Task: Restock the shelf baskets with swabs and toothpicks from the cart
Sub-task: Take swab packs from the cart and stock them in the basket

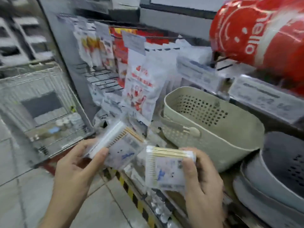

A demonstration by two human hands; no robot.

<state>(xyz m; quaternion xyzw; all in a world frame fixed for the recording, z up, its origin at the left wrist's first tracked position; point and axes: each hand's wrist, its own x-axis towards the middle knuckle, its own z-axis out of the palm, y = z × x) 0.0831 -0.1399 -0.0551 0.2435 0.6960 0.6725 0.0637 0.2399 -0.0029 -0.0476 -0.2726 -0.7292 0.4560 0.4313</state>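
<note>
- Two clear swab boxes are in your hands, one each, near the shelf edge.
- Your left hand (77,163) pinches the left swab box (115,148) between thumb and curled fingers, tilted, label up.
- Your right hand (199,176) clamps the right swab box (167,168) by its right side, which looks ready for dropping in.
- Just beyond sits the beige basket (227,129), open top toward you, likely the target.
- Far left stands the wire cart (41,102).

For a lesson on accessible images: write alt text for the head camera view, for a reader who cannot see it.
A person's left hand and right hand each hold a clear pack of swabs in front of a shop shelf. A beige perforated basket sits just beyond the hands, a grey basket to its right; the picture is blurred.
</note>
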